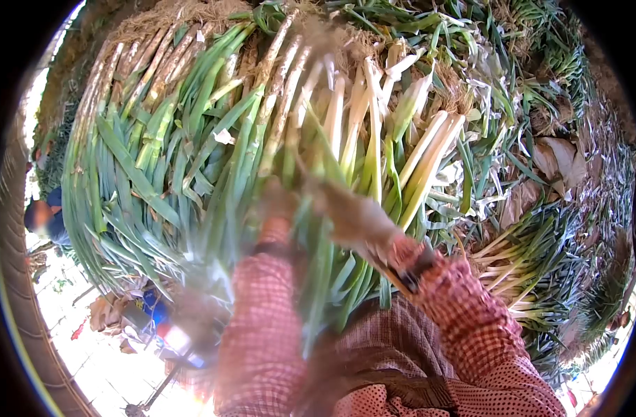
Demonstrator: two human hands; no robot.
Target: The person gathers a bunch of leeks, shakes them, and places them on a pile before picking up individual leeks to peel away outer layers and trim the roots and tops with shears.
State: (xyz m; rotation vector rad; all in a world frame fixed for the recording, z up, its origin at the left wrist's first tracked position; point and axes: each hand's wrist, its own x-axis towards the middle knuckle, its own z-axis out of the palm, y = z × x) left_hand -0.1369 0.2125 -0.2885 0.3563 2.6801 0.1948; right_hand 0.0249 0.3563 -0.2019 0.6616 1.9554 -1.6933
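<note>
A long row of spring onions (186, 118) lies in front of me, with pale roots at the far side and green leaves toward me. My left hand (276, 201), smeared by motion, is over the green stalks in the middle of the row. Just right of it, my right hand (353, 214) reaches in over the stalks, also blurred. The fingers of both hands are lost in the blur, and I cannot tell what they hold. A thin brown strip (394, 272) shows along my right wrist. Cleaner white stalks (433, 160) lie beyond the right hand.
A smaller bunch of spring onions (506, 267) lies at the right, near dry brown leaves (558, 163). More greens are heaped along the far right. At the left edge is part of another person (50, 215). Blue litter (155, 306) lies on the bright ground below.
</note>
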